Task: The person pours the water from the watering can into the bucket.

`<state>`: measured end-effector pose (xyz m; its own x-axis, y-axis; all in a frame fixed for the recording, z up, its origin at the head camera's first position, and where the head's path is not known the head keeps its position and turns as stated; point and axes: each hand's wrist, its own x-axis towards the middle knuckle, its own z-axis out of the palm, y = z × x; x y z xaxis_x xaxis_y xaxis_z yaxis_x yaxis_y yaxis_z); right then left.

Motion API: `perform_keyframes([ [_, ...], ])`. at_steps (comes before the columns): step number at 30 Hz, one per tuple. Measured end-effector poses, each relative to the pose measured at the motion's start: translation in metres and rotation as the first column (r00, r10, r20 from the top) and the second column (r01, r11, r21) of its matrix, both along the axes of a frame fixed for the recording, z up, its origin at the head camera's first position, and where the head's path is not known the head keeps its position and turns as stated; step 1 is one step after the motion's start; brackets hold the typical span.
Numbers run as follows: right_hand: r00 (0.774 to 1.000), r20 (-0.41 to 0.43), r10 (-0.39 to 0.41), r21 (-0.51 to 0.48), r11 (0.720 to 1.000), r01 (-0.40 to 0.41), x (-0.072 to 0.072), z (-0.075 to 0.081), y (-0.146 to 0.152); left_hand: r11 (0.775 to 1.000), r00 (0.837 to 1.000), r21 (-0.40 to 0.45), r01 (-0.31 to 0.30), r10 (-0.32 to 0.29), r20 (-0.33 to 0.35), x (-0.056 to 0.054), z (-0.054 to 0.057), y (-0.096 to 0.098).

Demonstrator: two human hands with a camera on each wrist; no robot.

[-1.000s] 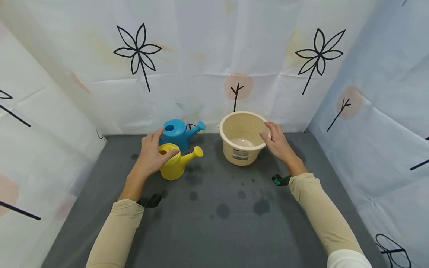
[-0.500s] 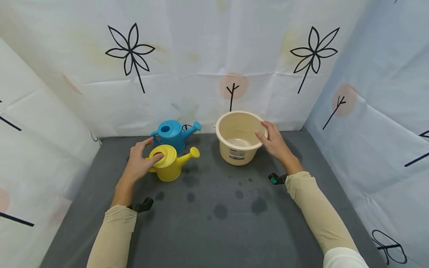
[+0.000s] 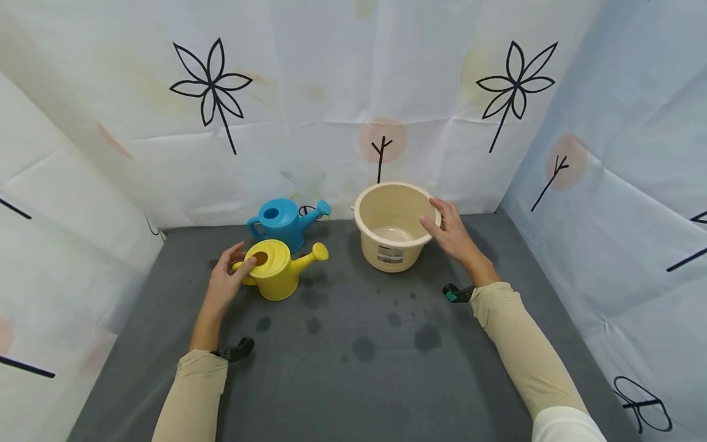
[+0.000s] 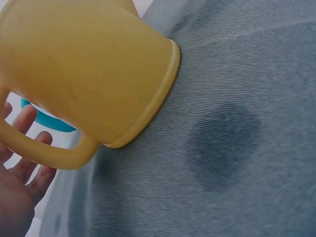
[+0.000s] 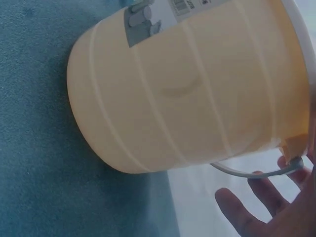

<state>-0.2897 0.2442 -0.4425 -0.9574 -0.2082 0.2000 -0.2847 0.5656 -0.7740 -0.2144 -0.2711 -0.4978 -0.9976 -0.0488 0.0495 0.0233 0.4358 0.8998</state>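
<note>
A yellow watering can (image 3: 276,276) stands on the grey tabletop, its spout pointing right. My left hand (image 3: 225,279) is at its handle (image 4: 59,155), thumb by the top opening. In the left wrist view the fingers (image 4: 37,182) extend loosely behind the handle without curling round it. Just behind stands a blue watering can (image 3: 283,226). My right hand (image 3: 452,233) holds the right rim of a cream bucket (image 3: 389,248), thumb over the rim and into the bucket. In the right wrist view the other fingers (image 5: 242,210) spread outside, near the thin bail handle (image 5: 242,174).
A patterned white cloth wall (image 3: 309,141) rises behind the tabletop (image 3: 342,393), with more cloth on both sides. Several dark spots (image 3: 364,348) mark the grey surface in front of the bucket. Bands (image 3: 237,350) are worn on both wrists.
My left hand has moved back and left, from over the two watering cans down to the yellow can's handle. The right hand stays at the bucket rim. The head view has shifted slightly.
</note>
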Motion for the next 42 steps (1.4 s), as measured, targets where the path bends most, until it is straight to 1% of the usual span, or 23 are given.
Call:
perform_keyframes([
  [4,0.997,0.070,0.028,0.026,0.999,-0.030,0.003,0.002,0.006,0.999,0.999,0.042,-0.031,0.031,0.011,0.003,-0.008,0.001],
  [7,0.989,0.139,0.041,0.018,0.999,-0.044,0.004,0.003,0.009,0.996,0.998,0.071,-0.062,0.061,0.012,0.005,-0.011,0.003],
  [8,0.986,0.159,0.047,0.009,0.999,-0.049,0.004,0.003,0.010,0.993,0.998,0.098,-0.070,0.069,0.014,0.005,-0.010,0.004],
  [10,0.982,0.184,0.053,-0.012,0.999,-0.052,0.003,0.003,0.012,0.987,0.997,0.139,-0.080,0.080,0.006,0.009,-0.003,0.008],
  [12,0.979,0.197,0.054,-0.029,0.998,-0.049,0.002,0.004,0.013,0.978,0.995,0.184,-0.099,0.100,0.002,0.014,0.005,0.012],
  [15,0.978,0.203,0.041,-0.028,0.999,-0.036,0.001,0.005,0.013,0.960,0.994,0.263,-0.099,0.107,-0.017,0.017,0.011,0.015],
  [18,0.978,0.208,0.035,-0.029,0.999,-0.029,0.001,0.007,0.012,0.930,0.993,0.353,-0.100,0.113,-0.017,0.014,0.009,0.014],
  [20,0.979,0.203,0.032,-0.028,0.999,-0.027,0.000,0.007,0.012,0.911,0.993,0.398,-0.103,0.118,-0.013,0.013,0.008,0.013],
  [21,0.979,0.200,0.034,-0.026,0.999,-0.030,0.000,0.007,0.012,0.907,0.992,0.406,-0.114,0.128,-0.006,0.012,0.007,0.013],
  [24,0.980,0.195,0.038,-0.024,0.999,-0.034,-0.001,0.007,0.013,0.907,0.991,0.401,-0.130,0.136,0.014,0.007,0.002,0.010],
  [28,0.979,0.198,0.053,-0.021,0.999,-0.049,0.000,0.009,0.013,0.906,0.989,0.396,-0.149,0.143,0.046,0.000,-0.010,0.005],
  [30,0.978,0.203,0.057,-0.026,0.998,-0.053,0.000,0.010,0.013,0.901,0.986,0.402,-0.165,0.155,0.058,-0.001,-0.014,0.004],
  [32,0.976,0.208,0.063,-0.026,0.998,-0.059,0.000,0.010,0.013,0.892,0.980,0.407,-0.197,0.188,0.065,-0.003,-0.017,0.005],
  [34,0.975,0.214,0.068,-0.028,0.998,-0.064,0.001,0.010,0.013,0.869,0.974,0.442,-0.223,0.221,0.057,-0.004,-0.019,0.008],
  [37,0.973,0.217,0.078,-0.036,0.997,-0.072,0.002,0.010,0.013,0.815,0.967,0.532,-0.232,0.254,0.033,-0.007,-0.021,0.016],
  [40,0.973,0.216,0.084,-0.045,0.996,-0.076,0.001,0.009,0.012,0.753,0.966,0.625,-0.207,0.257,0.011,-0.009,-0.022,0.022],
  [41,0.972,0.218,0.086,-0.049,0.996,-0.077,0.001,0.008,0.012,0.738,0.967,0.645,-0.199,0.255,0.006,-0.009,-0.022,0.024],
  [42,0.972,0.218,0.087,-0.051,0.996,-0.077,0.001,0.008,0.012,0.729,0.967,0.657,-0.193,0.254,0.002,-0.010,-0.022,0.025],
])
